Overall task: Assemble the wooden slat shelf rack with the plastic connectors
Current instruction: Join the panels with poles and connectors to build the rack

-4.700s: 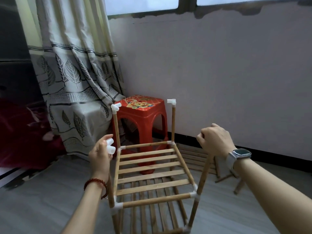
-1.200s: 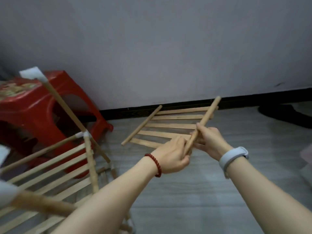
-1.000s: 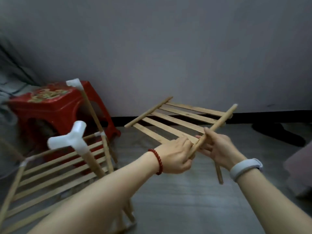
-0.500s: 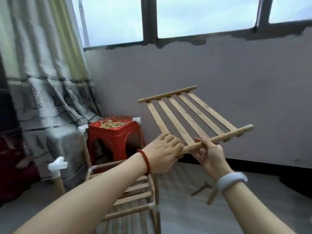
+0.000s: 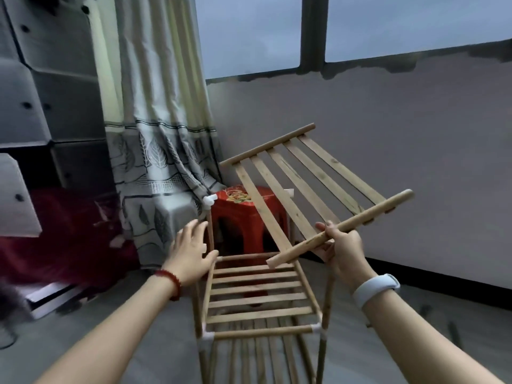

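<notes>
A loose wooden slat panel [image 5: 300,187] hangs tilted in the air above the rack. My right hand [image 5: 340,245] grips its near round rail. The part-built rack [image 5: 257,297] stands on the floor below, with slatted tiers joined by white plastic connectors [image 5: 315,328]. Upright posts rise from it, the far left one capped by a white connector [image 5: 209,200]. My left hand [image 5: 191,250] is free, fingers spread, over the rack's near left post, whose top it hides.
A red plastic stool [image 5: 243,214] stands behind the rack, against the grey wall. A leaf-patterned curtain [image 5: 158,134] hangs at the left, beside grey cube cabinets [image 5: 47,79]. The floor is grey.
The left hand has let go of the panel's rail and moved left and down toward the rack. The right hand alone now carries the panel, held above the rack.
</notes>
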`<state>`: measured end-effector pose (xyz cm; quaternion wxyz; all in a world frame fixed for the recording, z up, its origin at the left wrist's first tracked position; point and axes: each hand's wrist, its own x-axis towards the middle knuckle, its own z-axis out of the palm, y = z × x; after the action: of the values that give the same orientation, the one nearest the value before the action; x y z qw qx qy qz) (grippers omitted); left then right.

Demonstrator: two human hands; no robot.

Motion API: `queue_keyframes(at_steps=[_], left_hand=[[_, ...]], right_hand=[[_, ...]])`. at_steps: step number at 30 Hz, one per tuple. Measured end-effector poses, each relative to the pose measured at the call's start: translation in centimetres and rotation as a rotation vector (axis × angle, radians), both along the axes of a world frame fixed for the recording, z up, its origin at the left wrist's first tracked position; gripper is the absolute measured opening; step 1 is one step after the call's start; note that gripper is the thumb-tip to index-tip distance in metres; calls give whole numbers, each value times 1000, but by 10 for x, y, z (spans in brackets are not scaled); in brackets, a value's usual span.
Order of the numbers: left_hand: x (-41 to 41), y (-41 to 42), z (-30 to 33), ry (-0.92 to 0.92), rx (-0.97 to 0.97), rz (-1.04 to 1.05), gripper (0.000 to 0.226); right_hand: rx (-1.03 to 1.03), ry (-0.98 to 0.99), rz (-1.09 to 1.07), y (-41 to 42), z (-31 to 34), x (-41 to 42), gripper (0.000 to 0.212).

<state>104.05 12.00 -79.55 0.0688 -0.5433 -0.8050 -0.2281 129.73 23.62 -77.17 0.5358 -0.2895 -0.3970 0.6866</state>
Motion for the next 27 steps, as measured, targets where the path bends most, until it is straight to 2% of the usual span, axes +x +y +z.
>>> queue_keyframes(at_steps=[3, 9, 12, 14, 17, 21, 24, 27], left_hand=[[-17, -3, -22, -463, 107, 71, 65], [-16, 18, -37, -804, 324, 30, 30], [-2, 21, -33, -851, 334, -34, 33], [12, 19, -33, -870, 307, -115, 35], [35, 10, -35, -906, 271, -214, 35], [72, 3, -30, -1086, 118, -405, 32], [98, 9, -30, -1102, 65, -411, 44], [110, 14, -34, -1042, 140, -349, 50]], right_hand=[[6, -68, 26, 2, -9, -12, 16], [145, -368, 44, 26, -1, -13, 13], [160, -523, -68, 42, 0, -8, 23], [170, -566, -113, 49, 2, -5, 22], [138, -506, -118, 59, 3, -3, 12], [135, -521, -147, 63, 4, -7, 17], [145, -508, -143, 59, 2, -7, 10], [158, -501, -132, 62, -3, 2, 3]])
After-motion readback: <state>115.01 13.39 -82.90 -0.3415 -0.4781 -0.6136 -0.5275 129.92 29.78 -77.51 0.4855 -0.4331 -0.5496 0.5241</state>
